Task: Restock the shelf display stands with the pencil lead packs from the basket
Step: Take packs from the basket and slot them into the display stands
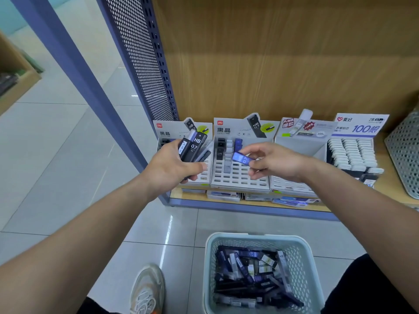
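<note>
Pencil lead packs (195, 147), slim black and blue plastic cases, show in three places: fanned in the left hand (172, 168), single in the right hand (276, 164), and heaped in the pale blue-green latticed plastic basket (226, 237) on the floor.

At 9 o'clock lies the pale grey tiled floor (56, 155). A blue perforated metal side panel (140, 53) rises toward 11 o'clock. At 7 o'clock stands a worn white sports shoe (147, 288).

Just at 9 o'clock of the picture's middle, the left hand grips the lower ends of several black packs printed "HB 0.7", fingers and thumb curled round them, the tops pointing to 1 o'clock. It hides most of the leftmost white cardboard display stand (181, 130).

The second white display stand (240, 177) sits at the middle. A few black, grey and blue packs stand in its back rows, with open slots in front. Over its right half, as the camera sees it, the right hand pinches one small translucent blue pack (241, 158) between thumb and fingertips, the pack lying nearly level.

Toward 3 o'clock come a grey-white display stand (301, 143), then a display stand (353, 152) filled with white-capped packs under a "100" header. A grey metal mesh bin (405, 150) stands at the edge. All rest on the light wooden shelf (390, 177).

At 5 o'clock the basket holds a loose heap of packs (249, 275), lying crosswise.
</note>
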The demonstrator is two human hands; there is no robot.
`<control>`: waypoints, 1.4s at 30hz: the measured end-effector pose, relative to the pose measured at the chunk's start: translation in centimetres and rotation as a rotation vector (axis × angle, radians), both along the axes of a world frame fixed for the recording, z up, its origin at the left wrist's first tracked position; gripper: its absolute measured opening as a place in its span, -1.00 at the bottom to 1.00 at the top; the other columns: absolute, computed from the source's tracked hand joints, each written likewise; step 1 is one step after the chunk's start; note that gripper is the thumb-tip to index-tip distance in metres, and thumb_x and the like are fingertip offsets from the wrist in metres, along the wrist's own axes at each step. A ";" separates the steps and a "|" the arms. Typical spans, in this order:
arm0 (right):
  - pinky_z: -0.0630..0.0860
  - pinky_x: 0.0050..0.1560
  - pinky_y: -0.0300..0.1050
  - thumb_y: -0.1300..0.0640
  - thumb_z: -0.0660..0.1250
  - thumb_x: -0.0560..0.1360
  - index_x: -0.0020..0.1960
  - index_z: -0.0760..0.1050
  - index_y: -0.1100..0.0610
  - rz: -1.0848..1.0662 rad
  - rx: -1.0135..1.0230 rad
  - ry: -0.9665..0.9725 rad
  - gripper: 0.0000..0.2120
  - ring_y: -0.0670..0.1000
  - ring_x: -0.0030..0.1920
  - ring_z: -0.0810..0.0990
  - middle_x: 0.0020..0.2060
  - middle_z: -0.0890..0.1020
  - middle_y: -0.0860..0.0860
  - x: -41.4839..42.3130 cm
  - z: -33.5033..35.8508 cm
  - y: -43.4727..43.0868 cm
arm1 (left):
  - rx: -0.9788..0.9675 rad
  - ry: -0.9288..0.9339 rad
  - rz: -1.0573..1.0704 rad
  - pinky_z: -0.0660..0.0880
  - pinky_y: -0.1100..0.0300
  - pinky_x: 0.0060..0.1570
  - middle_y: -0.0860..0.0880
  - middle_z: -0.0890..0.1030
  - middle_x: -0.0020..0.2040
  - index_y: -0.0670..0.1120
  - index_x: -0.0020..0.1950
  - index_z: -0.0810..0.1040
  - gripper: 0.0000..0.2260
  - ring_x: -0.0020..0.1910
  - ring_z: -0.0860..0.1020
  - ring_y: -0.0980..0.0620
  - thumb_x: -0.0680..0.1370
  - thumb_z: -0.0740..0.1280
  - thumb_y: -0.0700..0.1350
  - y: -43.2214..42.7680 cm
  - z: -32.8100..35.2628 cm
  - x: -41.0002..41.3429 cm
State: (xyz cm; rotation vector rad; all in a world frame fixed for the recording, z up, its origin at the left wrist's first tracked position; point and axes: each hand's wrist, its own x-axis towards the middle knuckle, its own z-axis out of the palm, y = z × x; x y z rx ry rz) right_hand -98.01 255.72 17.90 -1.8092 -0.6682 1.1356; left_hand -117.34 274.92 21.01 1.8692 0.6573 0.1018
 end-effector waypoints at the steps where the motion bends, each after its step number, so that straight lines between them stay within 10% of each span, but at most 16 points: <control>1: 0.65 -0.06 -0.14 0.35 0.22 0.64 0.16 0.54 0.15 -0.040 -0.017 0.005 -0.80 -0.01 -0.20 0.66 -0.09 0.55 0.09 0.6 -0.4 -0.2 | 0.006 0.009 0.003 0.63 0.23 -0.31 0.04 0.72 -0.18 0.05 0.02 0.56 -0.74 -0.34 0.65 0.09 0.45 0.58 -0.10 0.1 0.0 -0.1; 21: 0.64 -0.24 0.01 0.28 0.44 0.51 -0.08 0.52 0.09 -0.207 0.257 -0.323 -0.86 0.08 -0.29 0.71 -0.31 0.67 0.03 -2.2 -3.4 9.9 | 0.155 0.146 0.055 0.49 0.33 -0.42 0.11 0.69 -0.28 -0.02 0.04 0.54 -0.73 -0.38 0.63 0.12 0.45 0.57 -0.14 4.3 0.6 -4.5; 30: 0.42 -0.31 -0.45 0.20 0.47 0.49 -0.18 0.52 -0.03 -0.197 0.208 -0.448 -0.81 -0.14 -0.33 0.54 -0.28 0.62 -0.03 -5.7 -7.7 16.2 | 0.204 0.192 0.139 0.48 0.37 -0.44 0.07 0.68 -0.34 0.01 -0.02 0.53 -0.77 -0.41 0.61 0.16 0.45 0.56 -0.13 7.4 0.5 -8.9; 42: 0.64 -0.07 -0.05 0.25 0.43 0.51 -0.04 0.62 0.09 -0.106 0.205 -0.640 -0.92 -0.07 -0.24 0.63 -0.28 0.65 -0.07 -8.1 -10.6 18.9 | 0.169 0.192 0.159 0.49 0.35 -0.42 0.07 0.66 -0.36 -0.04 0.02 0.54 -0.76 -0.42 0.60 0.16 0.46 0.54 -0.13 8.1 0.3 -10.0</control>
